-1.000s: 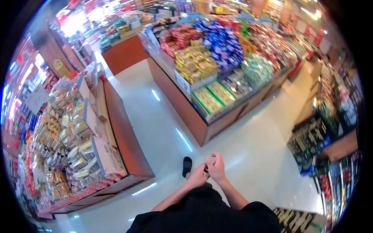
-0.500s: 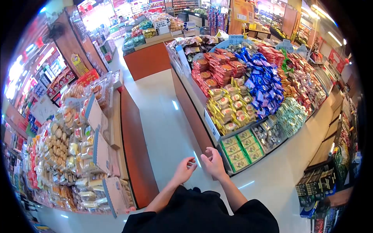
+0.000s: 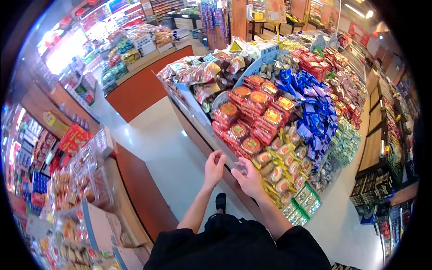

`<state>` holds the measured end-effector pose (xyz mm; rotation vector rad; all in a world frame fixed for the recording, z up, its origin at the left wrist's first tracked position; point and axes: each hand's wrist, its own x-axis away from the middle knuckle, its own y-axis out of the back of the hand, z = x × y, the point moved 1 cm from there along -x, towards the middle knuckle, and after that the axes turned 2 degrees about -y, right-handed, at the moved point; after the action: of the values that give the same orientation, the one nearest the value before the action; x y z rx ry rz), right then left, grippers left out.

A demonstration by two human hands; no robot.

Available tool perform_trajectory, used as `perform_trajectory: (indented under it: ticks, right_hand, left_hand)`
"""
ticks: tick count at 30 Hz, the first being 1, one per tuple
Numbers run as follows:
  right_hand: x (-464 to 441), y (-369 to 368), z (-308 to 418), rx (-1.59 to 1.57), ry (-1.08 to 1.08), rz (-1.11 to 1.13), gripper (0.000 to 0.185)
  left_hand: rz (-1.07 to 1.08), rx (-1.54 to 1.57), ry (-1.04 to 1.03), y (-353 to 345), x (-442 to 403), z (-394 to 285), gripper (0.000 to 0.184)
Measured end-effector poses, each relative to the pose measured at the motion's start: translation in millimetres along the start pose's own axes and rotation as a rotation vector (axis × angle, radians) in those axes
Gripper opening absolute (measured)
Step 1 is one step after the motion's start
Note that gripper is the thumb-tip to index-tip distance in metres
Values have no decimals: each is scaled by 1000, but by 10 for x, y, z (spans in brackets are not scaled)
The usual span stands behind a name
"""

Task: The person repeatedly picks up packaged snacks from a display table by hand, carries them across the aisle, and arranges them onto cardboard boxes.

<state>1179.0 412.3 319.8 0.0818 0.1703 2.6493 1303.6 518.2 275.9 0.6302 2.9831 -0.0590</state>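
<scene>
A bright shop with a pale, glossy floor surrounds a display stand, and on it the red packets lie heaped, some with round golden labels facing up. To the right of the red packets spreads a pile of blue packets; on their near right side sit yellow packets, with green-edged packs farther along the same way. Past the blue ones, well right of the red packets, are pale green packets. Behind the red packets, a blue sign stands up. Across the aisle, to their left, a second counter bears clear-wrapped goods.

Both hands are on the near side of the red packets. The left hand is a little to their left, its fingers loosely curled and parted from the thumb. The right hand is just short of the red packets and near the yellow ones, thumb and fingers apart; whether it touches either pile I cannot tell.
</scene>
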Motion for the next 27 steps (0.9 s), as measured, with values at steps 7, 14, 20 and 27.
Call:
perform_trajectory:
  ticks: [7, 14, 20, 27]
  right_hand:
    - [-1231, -349, 288, -259, 5, -296, 43]
    - [-1676, -430, 211, -279, -3, -500, 35]
    - [-1546, -466, 273, -229, 38, -601, 24]
    - [-758, -314, 409, -282, 104, -537, 13]
  left_hand:
    - [-208, 98, -84, -143, -1190, -281, 46]
    - [-143, 87, -119, -259, -1416, -97, 58]
    - [-76, 307, -126, -275, -1178, -216, 48]
    - [-52, 484, -230, -202, -537, -178, 25]
